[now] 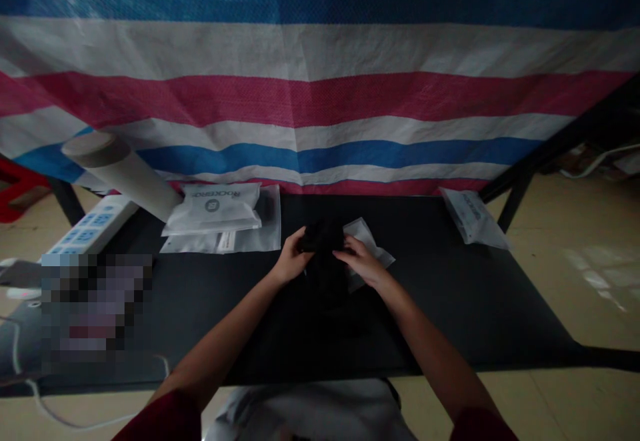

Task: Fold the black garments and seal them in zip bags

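A black, soft-looking cloth item [326, 261] is held up over the middle of the dark surface; its exact kind cannot be made out in the dim light. My left hand [294, 255] grips its left edge, fingers curled round it. On the other side, my right hand [361, 259] pinches its right edge between thumb and fingers. Behind and partly under my right hand lies a translucent plastic bag [367, 235], partly hidden by the hand and the black cloth.
Printed zip bags [220, 207] lie stacked at the back left, beside a leaning pale bottle [117, 171] and a power strip [93, 227]. Another printed bag [475, 217] rests at the back right. A white cable [37, 394] hangs at the front left. Striped sheeting [310, 101] rises behind.
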{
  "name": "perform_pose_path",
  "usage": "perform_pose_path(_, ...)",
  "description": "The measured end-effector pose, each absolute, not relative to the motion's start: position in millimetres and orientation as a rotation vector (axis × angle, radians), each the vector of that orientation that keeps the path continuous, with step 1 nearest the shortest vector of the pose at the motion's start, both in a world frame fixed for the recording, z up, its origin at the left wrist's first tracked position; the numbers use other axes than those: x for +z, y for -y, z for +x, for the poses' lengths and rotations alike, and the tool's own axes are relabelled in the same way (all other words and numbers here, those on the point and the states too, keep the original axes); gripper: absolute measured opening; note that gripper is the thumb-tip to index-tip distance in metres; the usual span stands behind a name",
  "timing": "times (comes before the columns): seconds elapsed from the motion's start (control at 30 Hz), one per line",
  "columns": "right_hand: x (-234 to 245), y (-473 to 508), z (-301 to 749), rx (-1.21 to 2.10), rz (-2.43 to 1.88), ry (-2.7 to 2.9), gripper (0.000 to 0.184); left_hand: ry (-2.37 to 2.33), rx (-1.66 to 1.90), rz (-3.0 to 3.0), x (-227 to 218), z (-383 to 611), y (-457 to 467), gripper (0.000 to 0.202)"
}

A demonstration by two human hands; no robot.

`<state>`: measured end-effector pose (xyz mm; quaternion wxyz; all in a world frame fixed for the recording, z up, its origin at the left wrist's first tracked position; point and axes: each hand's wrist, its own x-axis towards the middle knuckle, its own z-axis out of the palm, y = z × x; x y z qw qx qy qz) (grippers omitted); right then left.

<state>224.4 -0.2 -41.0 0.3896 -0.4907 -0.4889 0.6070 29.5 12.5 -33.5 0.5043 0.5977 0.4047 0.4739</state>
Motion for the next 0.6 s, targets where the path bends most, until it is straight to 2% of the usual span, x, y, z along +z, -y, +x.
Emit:
perform_pose_path(0.13,-43.4,2.2,227.7,1.722,-1.292,1.126,0.038,-0.928,1.198,1.575,-32.8,26.2,-14.6,0.008)
perform_pose_path(0.33,-39.9,2.7,226.7,1.883,-1.218,1.013,0.042,-0.956,1.208,1.727,-26.2,25.6,-10.6,0.011)
perform_pose_path(0.5,-33.7,5.8,222.6,1.645,-1.263,1.111,0.036,-0.989,1.176,1.784,-24.1,32.3,-2.6,0.014)
perform_pose_path(0.6,-26.5,4.8,226.2,1.577,-1.192,1.078,0.038,-1.041,1.154,1.575,-26.3,37.6,0.2,0.030)
